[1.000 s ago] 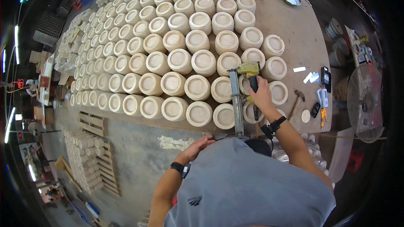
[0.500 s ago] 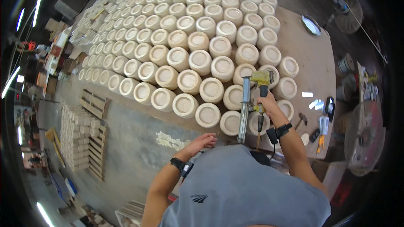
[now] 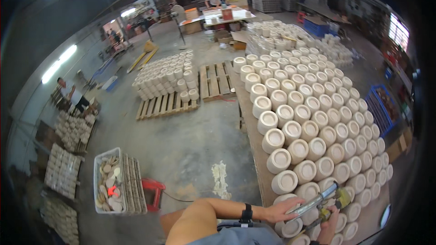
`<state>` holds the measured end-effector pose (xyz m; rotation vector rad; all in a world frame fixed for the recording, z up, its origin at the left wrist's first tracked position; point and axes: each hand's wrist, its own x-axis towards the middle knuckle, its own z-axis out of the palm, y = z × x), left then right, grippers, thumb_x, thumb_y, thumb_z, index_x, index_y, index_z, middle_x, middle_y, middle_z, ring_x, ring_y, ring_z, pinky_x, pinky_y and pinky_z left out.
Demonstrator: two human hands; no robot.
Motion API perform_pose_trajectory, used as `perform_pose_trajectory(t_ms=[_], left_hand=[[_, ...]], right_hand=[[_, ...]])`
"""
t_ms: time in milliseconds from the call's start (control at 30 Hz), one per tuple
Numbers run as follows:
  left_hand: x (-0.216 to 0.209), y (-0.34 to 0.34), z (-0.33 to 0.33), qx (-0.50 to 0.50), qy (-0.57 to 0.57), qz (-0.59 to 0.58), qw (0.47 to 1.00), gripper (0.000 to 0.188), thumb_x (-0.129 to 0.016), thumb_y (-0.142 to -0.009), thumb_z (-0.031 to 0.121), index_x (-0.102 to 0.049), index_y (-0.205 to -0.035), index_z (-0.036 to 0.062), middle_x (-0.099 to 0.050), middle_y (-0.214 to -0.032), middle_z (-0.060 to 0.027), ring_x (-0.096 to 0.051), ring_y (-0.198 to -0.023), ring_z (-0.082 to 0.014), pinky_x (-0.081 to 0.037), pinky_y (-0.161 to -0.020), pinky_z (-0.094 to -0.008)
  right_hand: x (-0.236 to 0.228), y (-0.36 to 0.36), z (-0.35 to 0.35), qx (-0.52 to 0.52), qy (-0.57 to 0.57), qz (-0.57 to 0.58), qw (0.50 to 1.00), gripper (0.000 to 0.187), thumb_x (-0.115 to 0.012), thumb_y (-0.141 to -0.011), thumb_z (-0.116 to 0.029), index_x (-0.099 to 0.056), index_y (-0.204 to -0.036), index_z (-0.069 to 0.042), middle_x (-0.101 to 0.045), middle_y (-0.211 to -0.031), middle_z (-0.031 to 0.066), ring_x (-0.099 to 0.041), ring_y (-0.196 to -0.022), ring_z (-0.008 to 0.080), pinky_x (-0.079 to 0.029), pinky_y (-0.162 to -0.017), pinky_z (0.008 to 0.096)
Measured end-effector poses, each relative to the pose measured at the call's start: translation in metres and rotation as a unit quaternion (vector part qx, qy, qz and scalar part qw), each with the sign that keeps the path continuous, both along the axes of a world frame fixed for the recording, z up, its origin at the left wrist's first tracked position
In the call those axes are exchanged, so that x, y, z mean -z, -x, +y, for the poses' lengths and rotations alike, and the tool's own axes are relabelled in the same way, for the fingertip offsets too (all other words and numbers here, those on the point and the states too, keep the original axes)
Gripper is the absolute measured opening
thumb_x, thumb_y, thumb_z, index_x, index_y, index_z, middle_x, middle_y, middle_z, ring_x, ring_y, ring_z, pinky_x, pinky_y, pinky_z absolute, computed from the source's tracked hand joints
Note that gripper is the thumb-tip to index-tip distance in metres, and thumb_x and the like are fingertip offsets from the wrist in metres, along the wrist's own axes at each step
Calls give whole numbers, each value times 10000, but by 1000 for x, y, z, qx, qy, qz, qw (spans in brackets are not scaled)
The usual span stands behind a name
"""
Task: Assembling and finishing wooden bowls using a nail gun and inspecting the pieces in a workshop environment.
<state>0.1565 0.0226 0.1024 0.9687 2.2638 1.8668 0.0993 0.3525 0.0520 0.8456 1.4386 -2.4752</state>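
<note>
My right hand [image 3: 329, 225] grips the handle of a long power tool [image 3: 318, 201] with a yellow-green body and a metal barrel, at the lower right. My left hand [image 3: 280, 209], with a black band on the wrist, is closed around the barrel's near end. The tool lies slanted over the nearest cream round pots [image 3: 284, 182]. Those pots stand in close rows on a wooden platform [image 3: 254, 147] that runs away to the upper right. The lower edge of the view cuts off part of my right hand.
A white crate of round discs [image 3: 116, 181] and a red frame [image 3: 153, 187] sit on the concrete floor at left. Wooden pallets [image 3: 217, 80], one loaded with pots [image 3: 165, 78], lie farther off. People work at a table [image 3: 222, 16] at the back, and one sits at far left [image 3: 68, 91].
The view has swung from straight down to out across the hall. My left hand has moved from near my body onto the tool's barrel. The right hand keeps its hold.
</note>
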Motion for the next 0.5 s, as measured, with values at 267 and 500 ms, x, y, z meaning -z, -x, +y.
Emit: perform_pose_trajectory(t_ms=[267,500], left_hand=[[-17,7,-16,-42,-39,-22,998,465,-619,-946,241,-493,-1337,22,-499,-1362,-191,-496,-1284,-357,-398,-1085,-425],[-18,13,-21,-187,-14,51,981,368,-638,-927,233,-524,-1199,13,-530,-1169,-195,-514,-1110,-391,-429,-978,-463]], right_hand=[[-1,38,-31,-40,-121,56,990,140,-692,-767,-181,-618,-820,-74,-642,-753,60,-655,-709,267,-554,-672,389],[-37,66,-83,-140,-124,34,982,186,-687,-828,-239,-624,-877,-71,-656,-775,72,-665,-722,246,-570,-671,370]])
